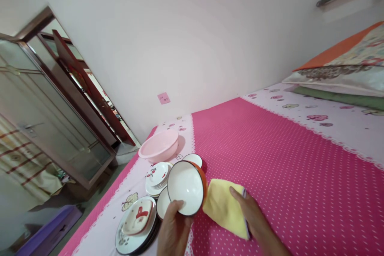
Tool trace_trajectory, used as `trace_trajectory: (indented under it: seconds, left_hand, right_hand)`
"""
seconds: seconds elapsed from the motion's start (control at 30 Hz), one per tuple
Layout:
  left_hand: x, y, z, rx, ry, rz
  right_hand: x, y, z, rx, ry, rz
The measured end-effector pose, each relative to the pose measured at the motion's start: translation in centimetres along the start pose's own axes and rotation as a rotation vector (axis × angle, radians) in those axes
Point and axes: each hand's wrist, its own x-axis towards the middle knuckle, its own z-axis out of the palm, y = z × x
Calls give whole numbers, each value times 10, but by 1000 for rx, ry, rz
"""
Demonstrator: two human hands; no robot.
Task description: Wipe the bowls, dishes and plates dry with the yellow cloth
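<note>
My left hand (175, 228) grips a bowl (186, 188), white inside with a dark rim and orange outside, its thumb over the near edge. The bowl is tilted so its inside faces me. In my right hand (250, 210) is a yellow cloth (225, 206), held against or just beside the bowl's right side; I cannot tell whether they touch. Partly hidden behind the held bowl are another white bowl (193, 159) and one more bowl (162, 203). To the left stand a stack of small flowered plates (158, 173) and a rectangular dish (137, 218) on larger plates (120, 241).
A pink basin (159, 146) sits near the wall on the pink and white bedspread (255, 148). Pillows (345, 74) are piled at the far right. Left of the bed are a glass-panelled door (57, 116) and a purple box (49, 232) on the floor.
</note>
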Motion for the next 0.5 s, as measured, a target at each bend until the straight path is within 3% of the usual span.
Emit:
trace_trajectory:
  seconds: [0.13, 0.2, 0.33, 0.5]
  left_hand:
    - [3, -29, 23, -180, 32, -106]
    - [9, -36, 26, -198, -20, -195]
    - [20, -48, 14, -256, -175, -335]
    - [30, -62, -10, -356, -83, -420]
  right_hand:
    - [-4, -9, 2, 14, -3, 72]
    - [-3, -9, 1, 64, -37, 117]
    - [-3, -9, 0, 147, -73, 144]
    - [-10, -17, 3, 154, -124, 159]
